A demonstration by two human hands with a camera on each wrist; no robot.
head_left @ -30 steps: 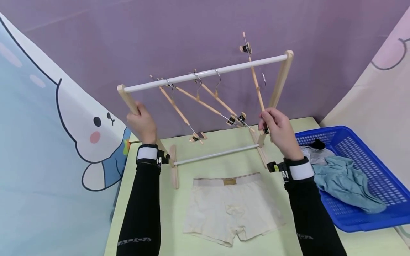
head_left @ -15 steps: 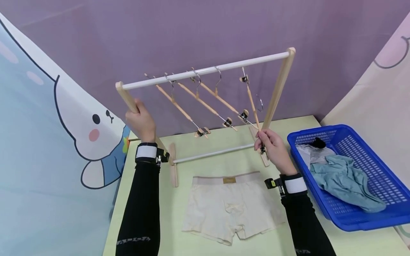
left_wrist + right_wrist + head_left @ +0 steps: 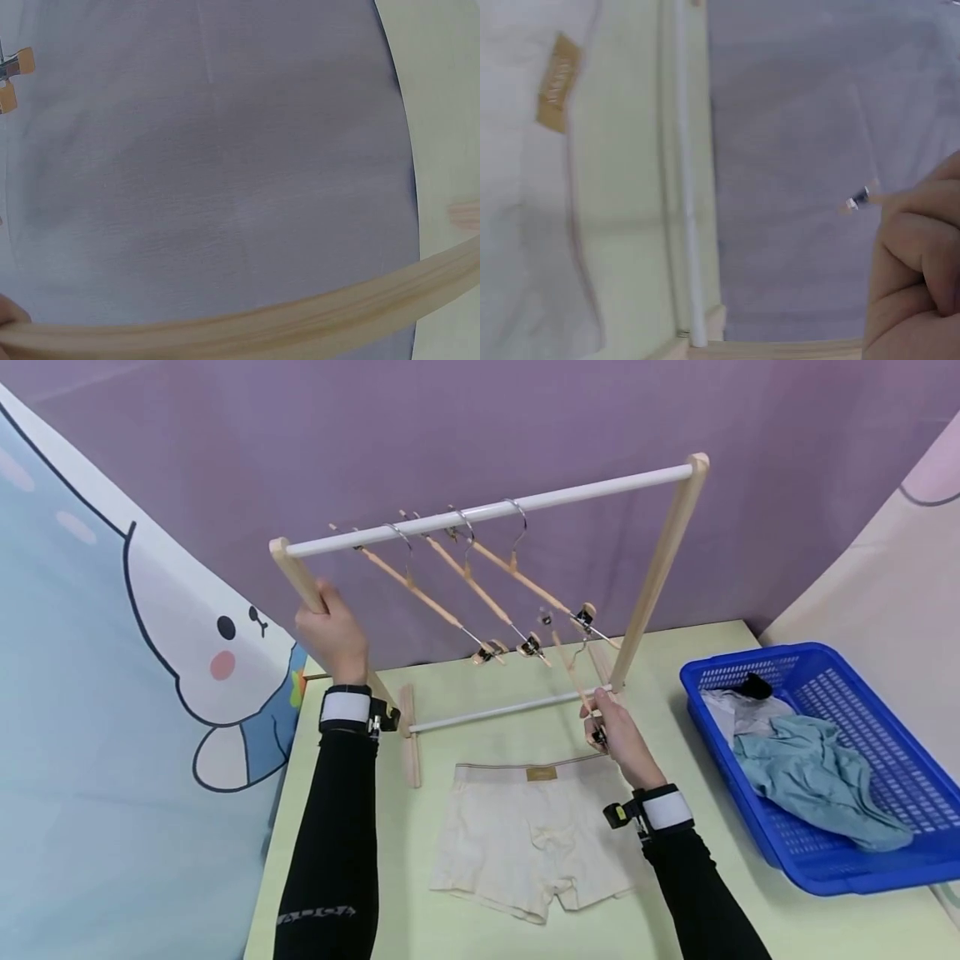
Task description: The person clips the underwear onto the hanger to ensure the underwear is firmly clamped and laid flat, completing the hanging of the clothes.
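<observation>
Wooden rack [image 3: 660, 568] is gripped by the left hand [image 3: 333, 637]. The right hand [image 3: 621, 739] pinches a hanger [image 3: 571, 669] near the shorts [image 3: 532, 839].

Clearance at wooden rack [image 3: 300, 576]: partly obstructed.
Under the upper rail [image 3: 600, 489], passage at left and middle is obstructed by three hangers [image 3: 487, 598]; an opening is left between the rightmost and the right post [image 3: 658, 572]. Low reach is crossed by the lower bar [image 3: 487, 713]. Rightward travel is bounded by the blue basket [image 3: 862, 872].

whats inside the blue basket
The blue basket holds a teal cloth, a pale grey cloth and a small black item. Whatever lies beneath them is covered and unseen.
</observation>
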